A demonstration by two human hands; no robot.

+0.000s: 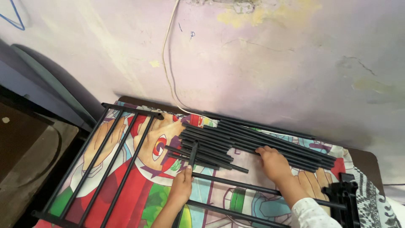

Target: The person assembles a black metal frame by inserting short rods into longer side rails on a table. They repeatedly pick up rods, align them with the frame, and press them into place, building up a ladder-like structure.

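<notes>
Cartoon bedsheet [147, 198]; black rod [193, 155] pointing wallward

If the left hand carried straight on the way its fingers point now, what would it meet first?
The left hand points up the sheet, gripping a short black rod. Straight ahead lies the near end of the pile of black rods, which it would probably meet first, with the wall behind; depth is uncertain.

The one camera sits on the person's head, looking steeply down and close at the bed [139, 198] against the wall [261, 63].
</notes>
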